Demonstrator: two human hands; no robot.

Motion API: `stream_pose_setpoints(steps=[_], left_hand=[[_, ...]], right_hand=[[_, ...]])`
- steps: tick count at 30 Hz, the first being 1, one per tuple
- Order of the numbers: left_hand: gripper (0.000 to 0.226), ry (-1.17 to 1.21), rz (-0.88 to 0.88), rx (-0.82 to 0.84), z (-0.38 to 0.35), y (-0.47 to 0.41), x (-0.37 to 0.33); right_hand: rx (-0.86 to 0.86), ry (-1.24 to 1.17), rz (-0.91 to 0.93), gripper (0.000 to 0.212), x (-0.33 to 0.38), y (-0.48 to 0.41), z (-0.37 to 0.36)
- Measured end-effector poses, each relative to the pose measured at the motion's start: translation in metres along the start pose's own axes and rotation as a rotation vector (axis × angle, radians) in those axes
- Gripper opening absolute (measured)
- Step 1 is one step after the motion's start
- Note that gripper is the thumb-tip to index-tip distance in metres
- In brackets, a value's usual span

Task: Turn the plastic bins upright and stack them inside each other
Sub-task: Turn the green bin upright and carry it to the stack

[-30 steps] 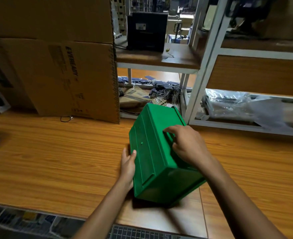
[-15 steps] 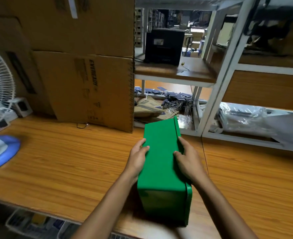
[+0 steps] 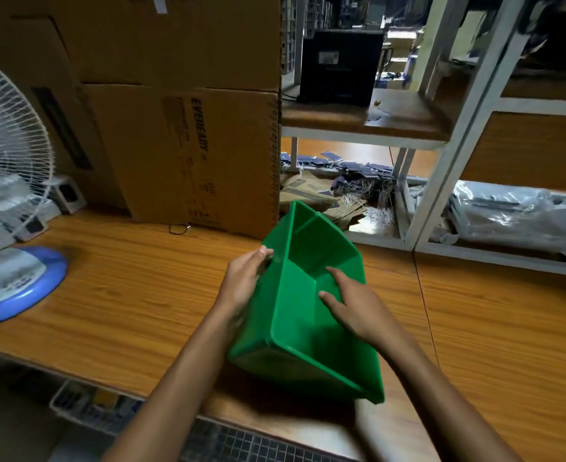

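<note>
Currently green bin (image 3: 300, 315) tilted, mouth up: left hand (image 3: 243, 283) grips outer wall, right hand (image 3: 353, 306) flat inside.

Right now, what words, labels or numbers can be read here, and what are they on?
"EVEREADY": printed sideways on the lower cardboard box.
Smaller print beside it: too blurred to read.
White label on the black box on the shelf: too small to read.
On the green bin: no text visible.

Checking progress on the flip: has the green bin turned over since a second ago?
Yes. The green bin has rolled over: its flat bottom faced up, now its opening does. It is still in front of the cardboard box's right corner.
</note>
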State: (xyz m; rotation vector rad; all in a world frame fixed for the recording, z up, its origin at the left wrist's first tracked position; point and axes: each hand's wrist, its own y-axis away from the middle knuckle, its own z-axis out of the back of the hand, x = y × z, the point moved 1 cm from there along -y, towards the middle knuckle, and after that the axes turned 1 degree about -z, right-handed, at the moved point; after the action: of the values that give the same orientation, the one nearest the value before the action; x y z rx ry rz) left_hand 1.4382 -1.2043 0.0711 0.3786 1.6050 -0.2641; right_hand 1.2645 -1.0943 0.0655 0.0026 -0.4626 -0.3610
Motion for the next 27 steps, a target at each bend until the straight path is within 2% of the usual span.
stream_pose_setpoints(steps=[2, 5, 8, 14, 19, 21, 24, 27], left_hand=[[0.025, 0.050, 0.075, 0.023, 0.016, -0.002, 0.003], [0.024, 0.134, 0.163, -0.001, 0.037, -0.003, 0.012], [0.026, 0.152, 0.225, -0.026, 0.051, -0.007, 0.025], [0.028, 0.090, 0.227, -0.075, 0.063, -0.015, 0.042], [0.031, 0.159, 0.316, -0.123, 0.081, -0.022, 0.062], [0.034, 0.145, 0.332, -0.135, 0.083, -0.023, 0.064], [0.040, 0.149, 0.331, -0.160, 0.080, -0.022, 0.064], [0.040, 0.162, 0.352, -0.187, 0.079, -0.022, 0.064]], right_hand=[[0.098, 0.235, -0.124, 0.064, -0.014, -0.003, -0.015], [0.159, 0.238, -0.192, 0.069, -0.026, -0.003, -0.035], [0.123, 0.145, -0.172, 0.077, -0.028, -0.006, -0.043], [-0.024, -0.178, -0.121, 0.084, -0.019, -0.006, -0.050], [-0.254, -0.443, -0.238, 0.083, -0.006, -0.007, -0.063], [-0.295, -0.580, -0.303, 0.077, -0.009, -0.007, -0.068], [-0.334, -0.762, -0.399, 0.052, -0.020, -0.005, -0.074], [-0.405, -0.743, -0.474, 0.028, -0.023, -0.002, -0.077]])
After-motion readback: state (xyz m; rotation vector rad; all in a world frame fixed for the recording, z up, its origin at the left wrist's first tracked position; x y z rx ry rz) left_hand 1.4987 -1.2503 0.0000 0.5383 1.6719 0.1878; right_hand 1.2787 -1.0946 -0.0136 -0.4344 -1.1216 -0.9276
